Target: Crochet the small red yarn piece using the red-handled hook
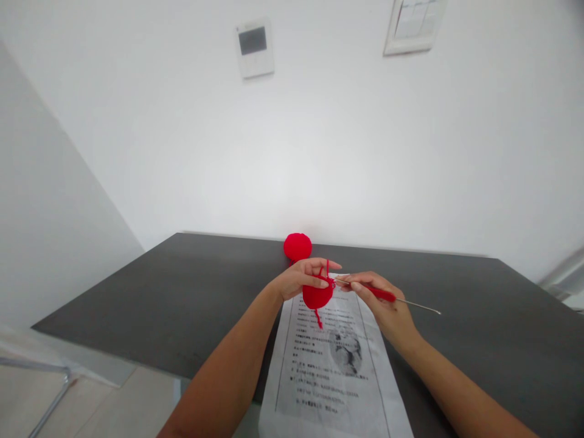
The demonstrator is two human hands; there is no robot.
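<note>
Between its thumb and fingers my left hand (298, 278) pinches a small round piece of red crochet work (317, 296), with a short yarn tail hanging below it. A strand of red yarn runs up over the fingers of that hand. My right hand (381, 301) is closed around the red grip of a crochet hook (382, 294). The hook's thin metal tip meets the right edge of the crochet piece; whether it is through a stitch I cannot tell. Its other metal end points right. Behind my left hand sits a ball of red yarn (298, 246).
Under my hands lies a printed sheet (328, 389) with text and a dark oval picture. It rests on a dark grey table (182, 304) against a white wall. A panel with a small screen (254, 48) and a switch plate (414, 24) are on the wall.
</note>
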